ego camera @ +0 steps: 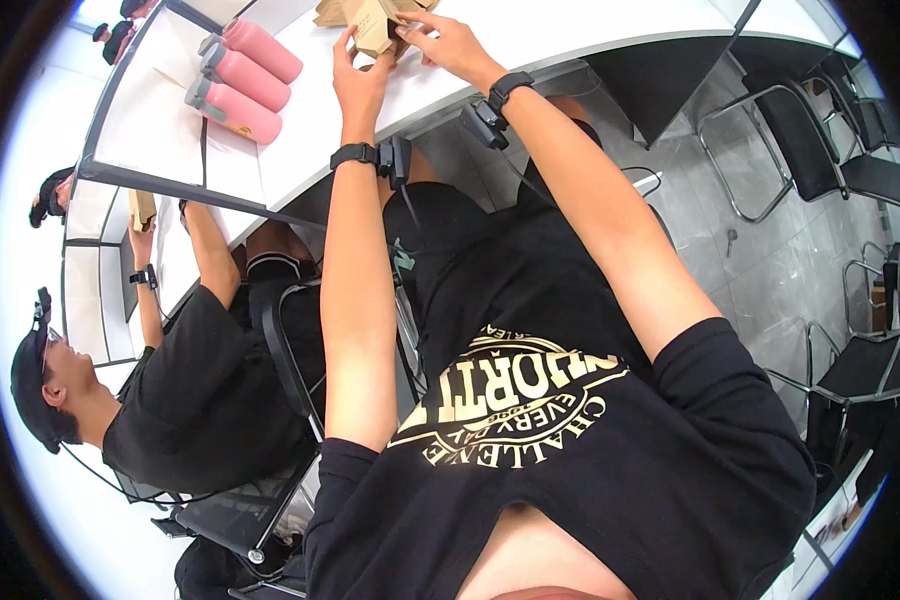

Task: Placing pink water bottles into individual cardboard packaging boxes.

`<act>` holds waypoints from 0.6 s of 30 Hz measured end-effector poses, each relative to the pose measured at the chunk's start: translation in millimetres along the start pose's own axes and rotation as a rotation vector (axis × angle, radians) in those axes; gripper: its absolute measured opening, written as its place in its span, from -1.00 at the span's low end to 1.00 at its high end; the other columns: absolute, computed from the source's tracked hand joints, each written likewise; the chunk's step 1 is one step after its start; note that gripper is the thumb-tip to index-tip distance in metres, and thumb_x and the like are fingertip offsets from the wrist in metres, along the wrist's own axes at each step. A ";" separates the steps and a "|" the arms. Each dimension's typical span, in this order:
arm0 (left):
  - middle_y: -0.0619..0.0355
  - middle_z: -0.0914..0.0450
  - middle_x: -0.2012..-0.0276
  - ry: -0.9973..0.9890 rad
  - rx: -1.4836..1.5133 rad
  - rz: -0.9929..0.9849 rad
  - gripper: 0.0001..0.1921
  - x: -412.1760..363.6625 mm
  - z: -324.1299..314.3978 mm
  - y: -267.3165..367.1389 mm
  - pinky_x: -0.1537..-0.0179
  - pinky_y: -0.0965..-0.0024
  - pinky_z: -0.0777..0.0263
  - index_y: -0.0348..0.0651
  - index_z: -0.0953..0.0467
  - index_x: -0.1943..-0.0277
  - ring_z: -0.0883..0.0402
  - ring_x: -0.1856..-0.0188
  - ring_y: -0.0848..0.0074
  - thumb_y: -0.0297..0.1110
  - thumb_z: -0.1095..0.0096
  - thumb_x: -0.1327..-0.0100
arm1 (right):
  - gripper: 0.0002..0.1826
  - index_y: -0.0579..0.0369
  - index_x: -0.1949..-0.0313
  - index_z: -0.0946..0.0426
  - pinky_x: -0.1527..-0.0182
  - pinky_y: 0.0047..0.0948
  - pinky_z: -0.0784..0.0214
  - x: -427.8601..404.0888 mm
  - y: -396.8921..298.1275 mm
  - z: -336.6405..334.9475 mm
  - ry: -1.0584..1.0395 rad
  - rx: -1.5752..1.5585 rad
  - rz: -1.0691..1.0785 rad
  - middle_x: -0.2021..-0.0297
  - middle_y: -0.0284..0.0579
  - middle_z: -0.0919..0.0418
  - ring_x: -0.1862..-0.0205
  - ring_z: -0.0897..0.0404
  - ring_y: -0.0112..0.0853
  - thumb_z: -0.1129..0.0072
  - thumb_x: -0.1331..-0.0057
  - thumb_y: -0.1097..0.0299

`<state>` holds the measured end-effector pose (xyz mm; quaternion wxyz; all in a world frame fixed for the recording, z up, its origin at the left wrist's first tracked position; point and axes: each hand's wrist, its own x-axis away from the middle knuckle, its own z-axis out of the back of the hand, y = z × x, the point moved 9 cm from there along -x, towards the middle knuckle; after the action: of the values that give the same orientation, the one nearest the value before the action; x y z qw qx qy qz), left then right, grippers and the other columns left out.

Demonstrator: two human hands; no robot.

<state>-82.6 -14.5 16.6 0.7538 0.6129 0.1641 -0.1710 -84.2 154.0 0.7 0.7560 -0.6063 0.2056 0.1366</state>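
Note:
A small brown kraft cardboard box (369, 24) is at the top edge of the view, over the white table (525, 30). My left hand (361, 79) grips its near end between thumb and fingers. On the box's right side, the fingers of my right hand (454, 46) pinch the cardboard near an open, dark-looking end. More brown cardboard (332, 13) lies just left of the box, and it is partly cut off by the frame. Printing shows on the box.
Three pink bottles (244, 79) with grey lids lie by the grey-edged divider (172, 187) on my left. Past it a seated person (202, 405) holds up a cardboard piece (142, 210). Black chairs (802, 135) stand at right. Cables hang from my wrist devices (396, 161).

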 end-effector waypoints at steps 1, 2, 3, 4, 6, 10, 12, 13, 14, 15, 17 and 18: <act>-0.22 -0.57 -0.19 0.044 0.036 -0.047 -0.33 -2.0 6.4 -3.1 0.09 0.39 -0.66 -0.25 -0.34 -0.43 -0.73 -0.03 0.29 -0.43 -0.43 -0.29 | -0.47 -0.03 -0.31 -0.57 0.30 -0.47 -0.61 1.1 -6.0 -0.8 -0.005 -0.002 0.005 0.16 -0.06 -0.74 0.39 -0.71 -0.47 -0.28 -0.45 0.03; -0.22 -0.60 -0.16 0.089 0.072 -0.095 -0.37 -3.4 14.1 -6.2 0.09 0.38 -0.68 -0.24 -0.38 -0.40 -0.76 0.03 0.30 -0.41 -0.39 -0.29 | -0.44 0.01 -0.33 -0.55 0.30 -0.49 -0.60 2.7 -6.3 -6.8 -0.074 0.004 -0.052 0.23 -0.11 -0.74 0.40 -0.69 -0.50 -0.27 -0.46 0.01; -0.22 -0.60 -0.16 0.087 0.073 -0.097 -0.37 -4.7 14.3 -5.5 0.09 0.38 -0.68 -0.24 -0.38 -0.40 -0.76 0.03 0.30 -0.41 -0.39 -0.29 | -0.41 0.06 -0.35 -0.52 0.29 -0.51 -0.60 3.3 -0.7 -9.6 -0.134 0.013 -0.112 0.30 -0.16 -0.73 0.42 -0.66 -0.52 -0.27 -0.47 -0.01; -0.18 -0.62 -0.13 0.053 0.071 -0.047 -0.42 -5.8 11.9 -9.4 0.12 0.39 -0.66 -0.24 -0.37 -0.41 -0.78 0.08 0.31 -0.44 -0.29 -0.34 | -0.41 0.06 -0.35 -0.52 0.29 -0.51 -0.60 2.6 1.6 -7.8 -0.132 0.013 -0.111 0.30 -0.16 -0.73 0.42 -0.66 -0.52 -0.27 -0.47 -0.01; -0.08 -0.68 -0.04 0.003 0.097 0.085 -0.52 -5.0 7.0 -19.5 0.21 0.44 -0.58 -0.24 -0.38 -0.43 -0.81 0.24 0.35 -0.50 0.01 -0.47 | -0.41 0.12 -0.32 -0.54 0.30 -0.50 -0.64 0.2 5.7 -1.6 -0.073 -0.094 -0.104 0.30 -0.07 -0.77 0.44 -0.72 -0.44 -0.37 -0.40 0.10; -0.07 -0.75 0.06 -0.046 0.014 0.065 -0.54 -3.8 0.4 -18.7 0.24 0.49 -0.56 -0.24 -0.42 -0.40 -0.82 0.27 0.40 -0.50 -0.05 -0.48 | -0.36 0.20 -0.35 -0.48 0.27 -0.49 -0.66 -5.1 16.8 -2.8 -0.057 -0.243 -0.133 0.26 -0.04 -0.78 0.39 -0.75 -0.44 -0.40 -0.38 0.16; -0.09 -0.75 0.05 -0.040 -0.017 0.019 -0.54 -4.9 -1.4 -16.8 0.25 0.49 -0.56 -0.24 -0.43 -0.40 -0.82 0.27 0.40 -0.52 -0.10 -0.46 | -0.38 0.18 -0.35 -0.47 0.25 -0.48 -0.67 -5.2 19.2 -2.9 -0.015 -0.256 -0.151 0.25 -0.02 -0.78 0.35 -0.78 -0.43 -0.40 -0.38 0.19; -0.11 -0.76 0.04 -0.033 -0.047 -0.027 -0.53 -4.4 -0.4 -15.4 0.26 0.49 -0.56 -0.24 -0.44 -0.39 -0.83 0.28 0.40 -0.54 -0.14 -0.44 | -0.38 0.18 -0.35 -0.47 0.25 -0.48 -0.67 -4.1 18.4 -3.8 -0.016 -0.258 -0.153 0.25 -0.02 -0.78 0.35 -0.78 -0.43 -0.40 -0.38 0.19; -0.11 -0.76 0.04 -0.033 -0.048 -0.025 -0.53 -3.3 1.6 -18.3 0.26 0.49 -0.56 -0.24 -0.44 -0.39 -0.83 0.28 0.40 -0.54 -0.14 -0.44 | -0.39 0.18 -0.32 -0.49 0.25 -0.48 -0.67 -4.0 15.7 -3.3 -0.013 -0.226 -0.135 0.24 -0.01 -0.78 0.34 -0.78 -0.42 -0.40 -0.38 0.18; -0.12 -0.76 0.04 -0.040 -0.066 -0.014 -0.52 -3.9 0.8 -17.6 0.28 0.49 -0.56 -0.25 -0.44 -0.38 -0.83 0.28 0.40 -0.57 -0.18 -0.41 | -0.41 0.18 -0.30 -0.50 0.24 -0.47 -0.67 -4.9 13.7 -1.2 -0.008 -0.193 -0.115 0.23 0.00 -0.78 0.33 -0.78 -0.42 -0.40 -0.38 0.17; -0.12 -0.76 0.05 -0.049 -0.083 -0.002 -0.50 -4.0 -0.3 -15.3 0.30 0.48 -0.57 -0.25 -0.44 -0.37 -0.83 0.28 0.40 -0.59 -0.21 -0.39 | -0.41 0.18 -0.29 -0.51 0.24 -0.48 -0.67 -4.6 13.5 0.5 0.012 -0.194 -0.121 0.22 0.00 -0.78 0.31 -0.78 -0.43 -0.40 -0.38 0.15; -0.11 -0.76 0.08 -0.050 -0.119 0.006 -0.49 -2.6 -0.4 -14.0 0.26 0.48 -0.58 -0.29 -0.42 -0.38 -0.80 0.29 0.41 -0.59 -0.24 -0.38 | -0.41 0.18 -0.27 -0.52 0.24 -0.48 -0.67 -4.2 13.9 2.4 0.031 -0.195 -0.126 0.22 -0.01 -0.79 0.29 -0.78 -0.43 -0.41 -0.37 0.13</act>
<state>-91.4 -16.6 5.6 0.7934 0.5628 0.1532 -0.1739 -93.9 159.6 -8.8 0.6973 -0.6906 0.1645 0.0985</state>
